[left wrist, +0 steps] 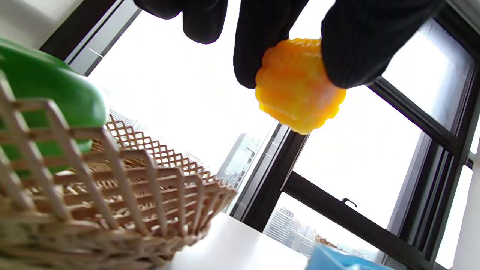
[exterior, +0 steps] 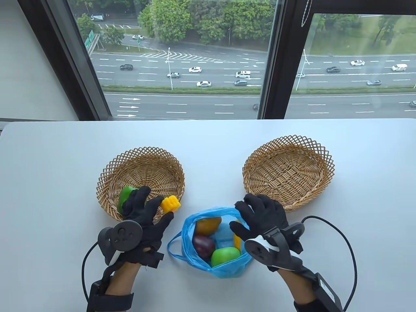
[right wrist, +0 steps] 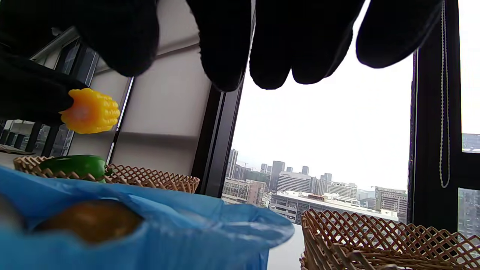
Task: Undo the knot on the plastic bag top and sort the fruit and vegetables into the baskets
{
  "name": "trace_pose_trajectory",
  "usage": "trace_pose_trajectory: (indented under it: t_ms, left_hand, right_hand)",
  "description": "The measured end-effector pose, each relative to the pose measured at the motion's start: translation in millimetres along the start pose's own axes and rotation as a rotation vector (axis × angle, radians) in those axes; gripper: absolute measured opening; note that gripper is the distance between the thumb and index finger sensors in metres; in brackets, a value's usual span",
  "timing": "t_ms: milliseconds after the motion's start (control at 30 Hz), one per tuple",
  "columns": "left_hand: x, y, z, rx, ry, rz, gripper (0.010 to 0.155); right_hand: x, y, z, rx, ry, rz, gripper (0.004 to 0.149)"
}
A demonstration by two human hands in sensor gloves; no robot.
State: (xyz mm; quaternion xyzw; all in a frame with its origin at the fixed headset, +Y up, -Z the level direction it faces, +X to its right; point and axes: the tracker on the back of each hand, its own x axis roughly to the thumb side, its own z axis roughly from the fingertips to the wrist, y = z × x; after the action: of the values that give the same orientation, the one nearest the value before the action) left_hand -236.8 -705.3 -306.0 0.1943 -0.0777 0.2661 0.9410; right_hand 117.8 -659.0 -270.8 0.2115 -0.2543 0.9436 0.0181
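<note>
My left hand (exterior: pixel 148 211) pinches a yellow corn piece (exterior: pixel 171 204) between thumb and fingers, just above the near right rim of the left basket (exterior: pixel 143 159). The corn piece (left wrist: pixel 300 86) hangs from the fingertips (left wrist: pixel 247 48) in the left wrist view. A green pepper (exterior: pixel 125 196) lies in that basket. The blue plastic bag (exterior: pixel 201 260) stands open, holding a mango (exterior: pixel 208 226), a dark plum (exterior: pixel 203 245), a green apple (exterior: pixel 226 255) and a yellow item (exterior: pixel 237 241). My right hand (exterior: pixel 256 214) hovers over the bag's right edge with relaxed fingers, holding nothing.
The right basket (exterior: pixel 289 169) is empty and sits just beyond my right hand. Glove cables (exterior: pixel 344 240) loop on the table beside both wrists. A window runs along the table's far edge.
</note>
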Motion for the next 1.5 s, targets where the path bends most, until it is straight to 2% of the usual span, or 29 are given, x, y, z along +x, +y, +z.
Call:
trace_pose_trajectory:
  t_ms: [167, 300, 500, 767, 900, 1333, 1500]
  left_hand:
    - [-20, 1, -4, 0.011, 0.112, -0.093, 0.063]
    - [-34, -1, -12, -0.051, 0.182, -0.118, 0.063]
    - [-47, -6, -15, -0.114, 0.234, -0.175, 0.062]
    - [-59, -3, -16, -0.099, 0.287, -0.258, 0.062]
    - [-63, -3, -16, -0.107, 0.310, -0.257, 0.062]
    - [-67, -7, -20, -0.241, 0.411, -0.212, 0.061]
    - [-71, -7, -20, -0.260, 0.433, -0.180, 0.060]
  right_hand:
    - [-22, 7, 10, 0.042, 0.069, -0.108, 0.061]
    - [-28, 9, 9, 0.040, 0.081, -0.130, 0.058]
    - [-32, 8, 10, 0.042, 0.093, -0.149, 0.055]
    - [-32, 9, 9, 0.072, 0.086, -0.160, 0.056]
    - [-31, 9, 9, 0.084, 0.077, -0.165, 0.055]
    - [-25, 13, 8, 0.120, 0.050, -0.178, 0.056]
    - [-22, 14, 8, 0.130, 0.045, -0.182, 0.055]
